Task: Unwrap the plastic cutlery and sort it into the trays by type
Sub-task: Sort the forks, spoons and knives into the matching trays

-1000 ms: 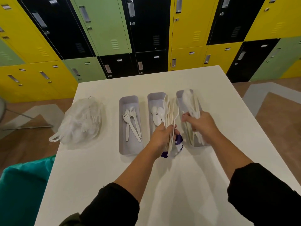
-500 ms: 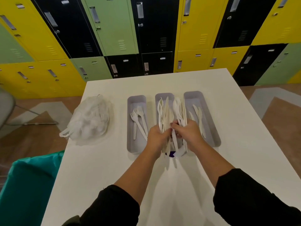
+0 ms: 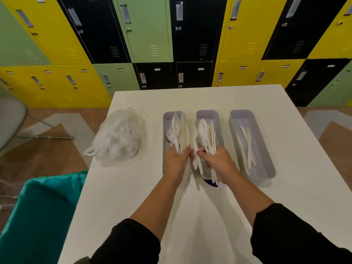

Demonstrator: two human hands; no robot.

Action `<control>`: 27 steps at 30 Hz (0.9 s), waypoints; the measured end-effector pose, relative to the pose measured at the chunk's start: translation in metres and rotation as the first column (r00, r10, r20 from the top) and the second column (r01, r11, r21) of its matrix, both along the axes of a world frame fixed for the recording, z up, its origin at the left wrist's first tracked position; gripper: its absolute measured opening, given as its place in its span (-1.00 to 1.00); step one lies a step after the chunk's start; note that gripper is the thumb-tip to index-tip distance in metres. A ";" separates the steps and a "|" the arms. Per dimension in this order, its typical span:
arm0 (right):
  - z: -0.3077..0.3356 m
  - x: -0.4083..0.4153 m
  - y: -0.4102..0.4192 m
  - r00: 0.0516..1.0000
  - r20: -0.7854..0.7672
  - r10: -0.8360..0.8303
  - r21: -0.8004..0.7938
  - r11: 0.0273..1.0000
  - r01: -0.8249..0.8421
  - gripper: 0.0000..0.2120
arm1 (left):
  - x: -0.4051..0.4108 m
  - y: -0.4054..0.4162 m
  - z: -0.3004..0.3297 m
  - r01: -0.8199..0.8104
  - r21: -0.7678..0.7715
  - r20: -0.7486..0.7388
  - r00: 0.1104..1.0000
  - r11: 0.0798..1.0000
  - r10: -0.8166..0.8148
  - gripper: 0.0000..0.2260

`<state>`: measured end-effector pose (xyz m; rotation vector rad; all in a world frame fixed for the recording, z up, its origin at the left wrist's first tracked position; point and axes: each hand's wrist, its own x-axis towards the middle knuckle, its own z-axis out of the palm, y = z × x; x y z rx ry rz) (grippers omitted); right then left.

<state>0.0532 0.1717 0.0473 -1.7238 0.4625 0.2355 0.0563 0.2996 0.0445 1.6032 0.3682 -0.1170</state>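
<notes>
L hand shifted to fork tray | both grips clenched on cutlery bundles

no legible txt, locker labels blurred

bare table before the three trays — bulging cutlery bag crowding the left

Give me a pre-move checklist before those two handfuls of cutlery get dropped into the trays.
1. Left hand grips its bundle: ok.
2. Right hand grips its bundle: ok.
3. Left bundle over the fork tray: ok.
4. Left bundle forks only: cannot tell, blurred.
5. Right bundle over the middle tray: ok.
6. Knife tray holds only knives: ok.
</notes>
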 end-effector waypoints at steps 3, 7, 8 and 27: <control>0.003 0.012 0.015 1.000 0.017 0.013 -0.045 0.999 -0.012 -0.96 | 0.006 0.018 -0.001 -0.128 -0.027 0.031 0.991 0.991 0.129 -0.95; 0.002 0.025 0.042 1.000 0.028 -0.010 -0.010 1.000 0.011 -0.87 | 0.008 0.040 0.003 -0.074 -0.113 0.023 0.997 0.991 0.077 -0.96; 0.002 0.027 0.046 0.999 0.038 -0.029 -0.004 1.000 0.029 -0.84 | 0.006 0.043 0.004 -0.055 -0.127 0.008 0.998 0.990 0.057 -0.96; 0.016 0.015 -0.007 0.991 0.054 -0.125 0.143 0.983 0.117 -0.94 | -0.006 -0.011 0.004 0.140 -0.498 -0.103 0.970 0.856 -0.218 -0.85</control>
